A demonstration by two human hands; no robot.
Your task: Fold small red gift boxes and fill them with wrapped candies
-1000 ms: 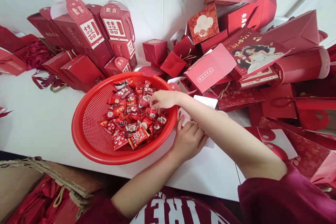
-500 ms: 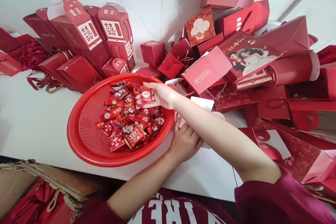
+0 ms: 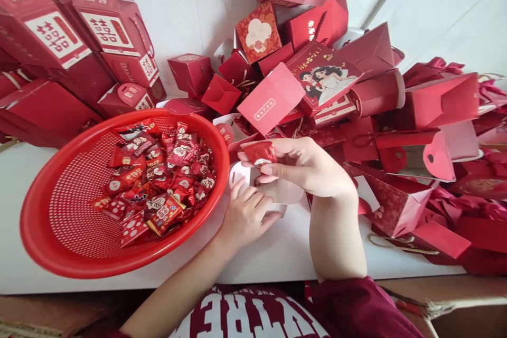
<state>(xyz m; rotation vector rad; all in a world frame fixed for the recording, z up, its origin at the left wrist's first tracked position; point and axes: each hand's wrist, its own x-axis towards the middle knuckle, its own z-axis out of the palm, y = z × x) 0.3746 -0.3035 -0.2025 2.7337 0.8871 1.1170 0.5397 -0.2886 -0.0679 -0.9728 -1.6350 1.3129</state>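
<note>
My right hand (image 3: pixel 312 166) pinches a red wrapped candy (image 3: pixel 259 153) between thumb and fingers, over an open small box with a pale inside (image 3: pixel 287 193). My left hand (image 3: pixel 247 214) rests against the near left side of this box, its fingers partly spread and the thumb apart. Something dark lies inside the box, mostly hidden under my right hand. Left of both hands stands a red perforated basket (image 3: pixel 47 253) with several red and dark wrapped candies (image 3: pixel 162 185) in it.
Red gift boxes with white printed panels (image 3: pixel 105 31) stand behind the basket. A pile of red boxes (image 3: pixel 273 97) and bags spreads along the wall and to the right. Cardboard (image 3: pixel 428 293) shows below the white table edge (image 3: pixel 293 269).
My right hand has moved from above the basket to over the small box, carrying the red candy. My left hand has loosened and spread its fingers. The view has shifted right.
</note>
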